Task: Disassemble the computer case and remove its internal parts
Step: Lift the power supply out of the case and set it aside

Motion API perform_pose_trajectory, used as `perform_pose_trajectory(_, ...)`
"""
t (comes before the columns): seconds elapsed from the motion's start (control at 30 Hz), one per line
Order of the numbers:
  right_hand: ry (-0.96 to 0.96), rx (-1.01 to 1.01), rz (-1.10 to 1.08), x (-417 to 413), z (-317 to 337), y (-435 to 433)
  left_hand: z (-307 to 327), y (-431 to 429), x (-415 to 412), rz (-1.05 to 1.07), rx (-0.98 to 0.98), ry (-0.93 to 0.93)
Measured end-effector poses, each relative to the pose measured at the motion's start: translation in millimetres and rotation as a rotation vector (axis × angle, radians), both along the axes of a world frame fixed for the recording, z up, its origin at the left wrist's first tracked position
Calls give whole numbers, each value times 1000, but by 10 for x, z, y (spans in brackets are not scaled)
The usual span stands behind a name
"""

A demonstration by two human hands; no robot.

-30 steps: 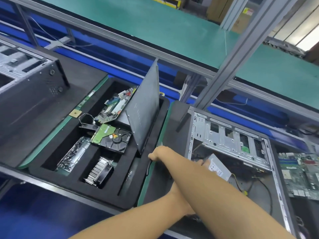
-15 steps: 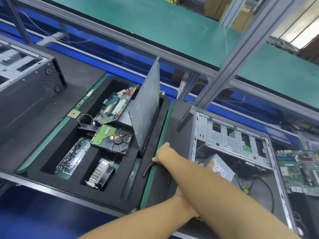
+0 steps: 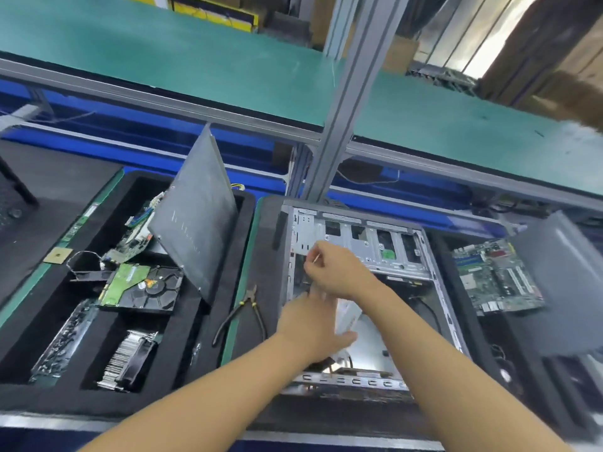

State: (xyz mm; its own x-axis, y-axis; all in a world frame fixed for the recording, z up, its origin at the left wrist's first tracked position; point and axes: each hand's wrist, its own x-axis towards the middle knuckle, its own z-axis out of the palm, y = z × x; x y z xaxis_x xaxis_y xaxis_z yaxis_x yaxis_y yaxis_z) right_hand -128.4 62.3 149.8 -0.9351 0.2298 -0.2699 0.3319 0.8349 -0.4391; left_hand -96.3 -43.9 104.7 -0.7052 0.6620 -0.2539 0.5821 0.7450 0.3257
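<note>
Reaching into the open case (image 3: 357, 383) with both hands, we find it lying on its side on a black mat (image 3: 268, 220) on the tabletop, between a foam tray (image 3: 182, 347) to the left and a green board (image 3: 496, 275) to the right. Our right hand (image 3: 337, 272) is over the case's left half, just below the drive cage (image 3: 368, 246). Its fingers are curled, and thumb and forefinger pinch a thin pale strip (image 3: 315, 260); we cannot tell what the strip is. Our left hand (image 3: 310, 327) sits lower, against a pale box (image 3: 348, 316) inside the case. Its fingers are blurred, so we cannot tell whether they grip the box or only touch it.

Cutters (image 3: 248, 305) lie on the mat just left of the case, handles toward us. In the tray, a dark panel (image 3: 195, 220) leans upright against the right wall. Beside it lie a hard drive (image 3: 146, 290), a heatsink (image 3: 125, 362) and another board (image 3: 137, 238), each in its own pocket. A grey sheet (image 3: 561, 288) covers part of the far right.
</note>
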Motion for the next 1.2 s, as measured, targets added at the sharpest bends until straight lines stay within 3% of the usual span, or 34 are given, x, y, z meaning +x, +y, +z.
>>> perform_pose_trajectory(0.2,65,-116,-18,388,-270,621,-71,296,142,51,-161,31)
perform_pose_trajectory(0.47,80,-385,-177,651,-557,1006,-66,482,4,285,-117,35)
perform_pose_trajectory(0.63,-270,-713,-357,644,-409,945,-34,646,43,430,-91,45)
perform_pose_trajectory(0.8,-445,-624,-354,562,-391,842,91,604,-51,444,120,-144)
perform_pose_trajectory(0.9,-447,-748,-470,631,-500,842,59,521,-135,500,283,-305)
perform_pose_trajectory(1.07,-346,-767,-631,714,-602,864,-37,570,-233,675,547,-678)
perform_pose_trajectory(1.13,-313,-785,-654,740,-620,913,-47,536,-244,638,575,-700)
perform_pose_trajectory(1.2,-317,-845,-666,780,-612,1000,-65,461,-258,588,574,-584)
